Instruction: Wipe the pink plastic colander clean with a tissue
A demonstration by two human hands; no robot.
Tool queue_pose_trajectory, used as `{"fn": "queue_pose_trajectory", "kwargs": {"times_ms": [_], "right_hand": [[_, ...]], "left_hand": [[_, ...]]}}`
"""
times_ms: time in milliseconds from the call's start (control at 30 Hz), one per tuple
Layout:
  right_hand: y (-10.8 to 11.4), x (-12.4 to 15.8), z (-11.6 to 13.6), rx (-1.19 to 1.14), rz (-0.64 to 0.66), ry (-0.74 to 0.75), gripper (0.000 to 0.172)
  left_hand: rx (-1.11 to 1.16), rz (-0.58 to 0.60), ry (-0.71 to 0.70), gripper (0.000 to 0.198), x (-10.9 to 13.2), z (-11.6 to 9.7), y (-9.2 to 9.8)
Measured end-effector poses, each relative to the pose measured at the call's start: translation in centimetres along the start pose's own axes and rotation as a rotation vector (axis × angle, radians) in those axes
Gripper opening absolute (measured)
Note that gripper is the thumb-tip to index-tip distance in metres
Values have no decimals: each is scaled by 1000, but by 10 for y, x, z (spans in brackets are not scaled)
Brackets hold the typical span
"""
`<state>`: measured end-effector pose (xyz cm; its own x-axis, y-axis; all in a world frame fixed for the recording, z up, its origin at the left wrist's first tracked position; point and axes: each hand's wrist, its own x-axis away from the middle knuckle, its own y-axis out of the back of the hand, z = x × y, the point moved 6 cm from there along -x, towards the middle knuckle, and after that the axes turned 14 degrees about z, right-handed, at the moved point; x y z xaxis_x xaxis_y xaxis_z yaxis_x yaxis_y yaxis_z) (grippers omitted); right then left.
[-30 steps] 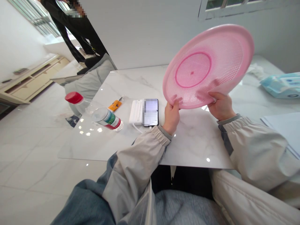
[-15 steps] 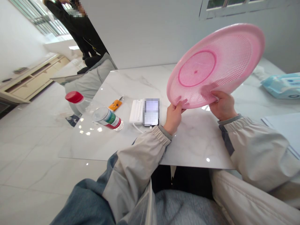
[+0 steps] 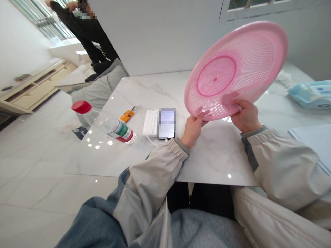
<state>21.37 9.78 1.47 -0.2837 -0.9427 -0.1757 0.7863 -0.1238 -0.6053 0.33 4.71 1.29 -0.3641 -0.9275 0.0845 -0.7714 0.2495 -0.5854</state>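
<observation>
Both my hands hold up a round pink plastic mesh basket, tilted with its underside towards me. My left hand grips its lower rim from below, and my right hand holds the rim further right. Just left of my left hand lie a phone with a pixelated screen and a white power bank with a white cable. Further left are an orange item in a plastic bag and a transparent bottle with a green and red label.
The basket hangs over a white marble-patterned table. A red-capped bottle stands at its left edge. A pack of wipes and pale sheets lie to the right. A person in black stands beyond, near a low cabinet.
The basket has risen and shifted slightly right, tilting more upright in my hands. The person in black has moved a little and raised a hand.
</observation>
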Motion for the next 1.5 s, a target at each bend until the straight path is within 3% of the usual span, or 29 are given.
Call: {"fn": "queue_pose_trajectory", "kwargs": {"times_ms": [467,733,1133,1300,1500], "right_hand": [[7,-6,-8,14,54,-39,26],[-9,8,-11,-37,118,-174,23],[-14,12,-9,-30,96,-226,28],[-12,12,-10,-36,77,-197,24],[-8,9,-5,-10,25,-148,29]], "left_hand": [[86,85,51,48,1,6,-12],[124,201,6,39,3,6,-19],[78,222,3,26,5,2,-21],[4,147,3,31,2,0,-15],[-64,-18,-146,42,-3,-15,4]]}}
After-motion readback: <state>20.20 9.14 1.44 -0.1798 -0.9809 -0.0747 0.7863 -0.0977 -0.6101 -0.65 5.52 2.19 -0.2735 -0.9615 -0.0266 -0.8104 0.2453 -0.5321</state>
